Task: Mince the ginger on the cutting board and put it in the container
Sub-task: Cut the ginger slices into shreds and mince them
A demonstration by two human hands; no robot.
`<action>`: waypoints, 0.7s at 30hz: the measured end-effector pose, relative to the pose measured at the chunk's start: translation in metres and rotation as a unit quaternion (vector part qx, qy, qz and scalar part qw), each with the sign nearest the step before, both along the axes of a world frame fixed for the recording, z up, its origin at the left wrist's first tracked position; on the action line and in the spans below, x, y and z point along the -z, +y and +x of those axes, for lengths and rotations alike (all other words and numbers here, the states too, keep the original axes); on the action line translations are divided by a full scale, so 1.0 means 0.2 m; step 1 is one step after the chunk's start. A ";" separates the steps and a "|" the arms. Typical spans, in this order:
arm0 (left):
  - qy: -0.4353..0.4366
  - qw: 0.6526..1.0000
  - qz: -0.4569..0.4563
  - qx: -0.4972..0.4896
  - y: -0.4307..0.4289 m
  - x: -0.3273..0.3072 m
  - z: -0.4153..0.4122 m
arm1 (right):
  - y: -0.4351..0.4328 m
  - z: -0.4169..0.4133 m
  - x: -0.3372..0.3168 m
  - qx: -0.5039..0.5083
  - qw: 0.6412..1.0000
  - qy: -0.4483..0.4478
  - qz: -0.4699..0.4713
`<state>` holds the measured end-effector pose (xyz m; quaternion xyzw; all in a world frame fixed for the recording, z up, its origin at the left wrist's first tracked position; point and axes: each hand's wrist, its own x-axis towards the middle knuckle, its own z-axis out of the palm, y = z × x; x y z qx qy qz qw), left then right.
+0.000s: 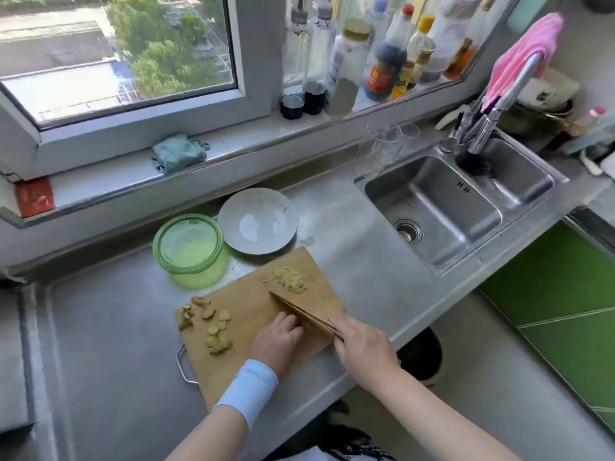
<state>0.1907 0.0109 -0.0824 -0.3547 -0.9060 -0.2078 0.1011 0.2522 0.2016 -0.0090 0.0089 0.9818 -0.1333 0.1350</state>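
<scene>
Right hand [364,351] grips the handle of a knife [299,311], whose blade runs diagonally across the middle of a wooden cutting board [248,296], tip pointing away and to the left. Left hand [278,341], with a pale blue wristband [248,390], sits on the board just left of the blade. Its fingers are curled under with the knuckles against the steel, and whether they pin any ginger cannot be told.

Ginger slices [216,327] lie scattered along the board's left edge. A small heap of shredded ginger [291,279] sits near the far right corner, beyond the knife tip.

The board lies at an angle on a steel worktop [109,327]. Its near right corner comes close to the worktop's front edge, and a wire handle [183,364] juts from its near left side.

A green container [189,247], open on top, stands just beyond the board's far left corner, with a grey plate [258,221] touching or just beside it on the right. A broad stretch of worktop runs to the left of the board. A narrower strip separates the board from the sink [432,207] at the right.
</scene>
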 end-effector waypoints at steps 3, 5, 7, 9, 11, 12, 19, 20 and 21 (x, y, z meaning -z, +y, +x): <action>-0.007 1.000 -0.019 -0.024 0.02 -0.01 0.03 | 0.02 0.02 0.03 -0.004 0.999 -0.010 -0.051; -0.018 0.999 -0.026 -0.037 0.03 -0.02 0.04 | 0.01 0.03 0.05 -0.019 0.997 -0.026 -0.071; -0.021 0.998 -0.039 -0.045 0.04 -0.01 0.05 | 0.01 0.03 0.06 -0.030 0.996 -0.036 -0.075; -0.017 0.998 -0.041 -0.044 0.04 0.01 0.06 | 0.02 0.03 0.08 -0.031 0.996 -0.027 -0.073; -0.004 0.998 -0.047 -0.040 0.05 0.02 0.06 | 0.03 0.03 0.09 -0.031 0.996 -0.020 -0.075; 0.001 0.998 -0.050 -0.039 0.05 0.01 0.05 | 0.03 0.03 0.09 -0.030 0.996 -0.020 -0.078; 0.020 0.998 -0.046 -0.035 0.06 0.02 0.05 | 0.03 0.01 0.06 -0.016 0.997 -0.019 -0.077; 0.022 0.998 -0.045 -0.035 0.06 0.02 0.05 | 0.03 0.03 0.06 -0.014 0.996 -0.018 -0.083; 0.022 0.998 -0.041 -0.036 0.06 0.02 0.05 | 0.03 0.05 0.06 -0.015 0.996 -0.022 -0.087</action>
